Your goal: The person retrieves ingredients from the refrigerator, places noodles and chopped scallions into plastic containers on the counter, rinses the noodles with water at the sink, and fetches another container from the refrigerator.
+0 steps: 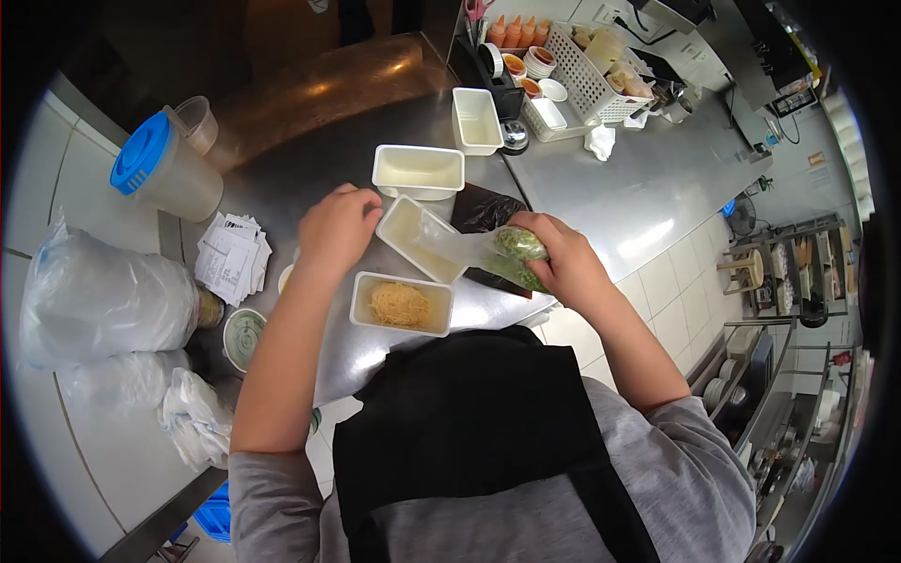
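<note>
Your right grip [565,255] clamps the greens bag [511,259]; left grip [336,225], can't tell. Likely handling bag over 1 white tub [405,233] between grips; next needs tub steady.

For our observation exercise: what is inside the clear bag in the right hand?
Green pieces show through the clear bag; whatever the right hand covers cannot be seen.

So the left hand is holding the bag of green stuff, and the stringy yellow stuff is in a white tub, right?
Almost! The right hand holds the bag of green stuff, as the head view shows. The stringy yellow stuff is in a white tub, just as you said.
</note>
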Demonstrator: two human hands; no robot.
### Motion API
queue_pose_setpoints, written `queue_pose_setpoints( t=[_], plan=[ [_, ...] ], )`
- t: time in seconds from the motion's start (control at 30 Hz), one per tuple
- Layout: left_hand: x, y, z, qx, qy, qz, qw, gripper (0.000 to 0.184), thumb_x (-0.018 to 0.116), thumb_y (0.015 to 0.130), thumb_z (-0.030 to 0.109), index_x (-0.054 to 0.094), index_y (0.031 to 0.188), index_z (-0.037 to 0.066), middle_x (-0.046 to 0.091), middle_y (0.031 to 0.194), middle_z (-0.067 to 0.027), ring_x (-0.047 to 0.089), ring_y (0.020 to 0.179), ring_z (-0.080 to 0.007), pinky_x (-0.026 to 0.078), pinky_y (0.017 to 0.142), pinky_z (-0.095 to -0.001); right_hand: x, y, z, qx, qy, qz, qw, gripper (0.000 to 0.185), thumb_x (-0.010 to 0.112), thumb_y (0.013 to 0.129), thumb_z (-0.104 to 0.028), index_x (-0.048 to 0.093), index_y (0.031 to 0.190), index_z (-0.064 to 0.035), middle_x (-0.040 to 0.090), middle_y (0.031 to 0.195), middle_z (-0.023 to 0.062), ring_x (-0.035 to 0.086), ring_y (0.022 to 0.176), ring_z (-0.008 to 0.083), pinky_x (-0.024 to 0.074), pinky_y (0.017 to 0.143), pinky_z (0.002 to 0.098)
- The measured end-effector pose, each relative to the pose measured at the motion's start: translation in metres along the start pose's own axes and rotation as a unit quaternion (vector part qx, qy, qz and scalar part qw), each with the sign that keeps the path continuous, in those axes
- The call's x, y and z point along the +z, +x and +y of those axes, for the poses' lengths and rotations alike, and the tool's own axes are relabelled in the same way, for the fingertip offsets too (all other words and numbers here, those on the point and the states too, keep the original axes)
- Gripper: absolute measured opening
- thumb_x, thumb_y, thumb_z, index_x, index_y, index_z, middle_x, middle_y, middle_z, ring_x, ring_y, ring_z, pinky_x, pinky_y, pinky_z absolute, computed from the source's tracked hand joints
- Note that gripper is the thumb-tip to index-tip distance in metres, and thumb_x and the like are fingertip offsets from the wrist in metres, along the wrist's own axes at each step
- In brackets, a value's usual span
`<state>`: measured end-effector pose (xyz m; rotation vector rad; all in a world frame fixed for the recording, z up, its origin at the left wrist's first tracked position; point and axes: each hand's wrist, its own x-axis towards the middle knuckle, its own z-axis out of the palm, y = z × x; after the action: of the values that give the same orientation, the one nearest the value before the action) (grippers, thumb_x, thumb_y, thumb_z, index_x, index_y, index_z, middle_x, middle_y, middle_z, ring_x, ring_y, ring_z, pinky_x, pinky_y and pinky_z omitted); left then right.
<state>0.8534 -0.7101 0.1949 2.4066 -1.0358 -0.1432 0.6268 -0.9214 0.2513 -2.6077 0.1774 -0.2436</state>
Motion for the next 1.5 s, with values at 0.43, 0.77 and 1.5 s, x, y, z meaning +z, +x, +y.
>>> queue_pose_setpoints(
  t=[0.43,0.77,1.5],
  plan=[
    [0.024,0.012,-0.003,-0.057,0.057,-0.124,0.989,0.029,0.067,0.086,0.022,0.053,0.110,0.014,0.068,0.098,-0.0088,0.066,0.090,-0.0296,0.050,0.078,-0.0462,0.097,-0.056,0.082,0.128,0.306,0.210,0.919,0.033,0.058,0.093,-0.001,0.046,0.124,-0.0028,0.054,0.111,0.0074,0.052,0.104,0.0161,0.0418,0.093,0.0298],
    [0.013,0.008,-0.005,0.142,0.221,-0.248,0.932,0.049,0.064,0.084,0.018,0.054,0.130,0.032,0.060,0.101,-0.0067,0.064,0.092,-0.0276,0.051,0.082,-0.0434,0.099,-0.062,0.090,0.153,0.387,0.270,0.868,0.027,0.054,0.096,-0.002,0.046,0.122,-0.0030,0.051,0.112,0.0049,0.049,0.105,0.0144,0.0401,0.094,0.0290],
    [0.037,0.025,0.008,0.198,0.263,-0.274,0.903,0.025,0.054,0.083,0.011,0.063,0.105,0.020,0.069,0.081,-0.0109,0.068,0.077,-0.0305,0.051,0.069,-0.0455,0.119,-0.073,0.099,0.154,0.406,0.289,0.853,0.030,0.058,0.095,-0.001,0.047,0.122,-0.0044,0.052,0.111,0.0039,0.051,0.104,0.0133,0.0421,0.092,0.0280]
  ],
)
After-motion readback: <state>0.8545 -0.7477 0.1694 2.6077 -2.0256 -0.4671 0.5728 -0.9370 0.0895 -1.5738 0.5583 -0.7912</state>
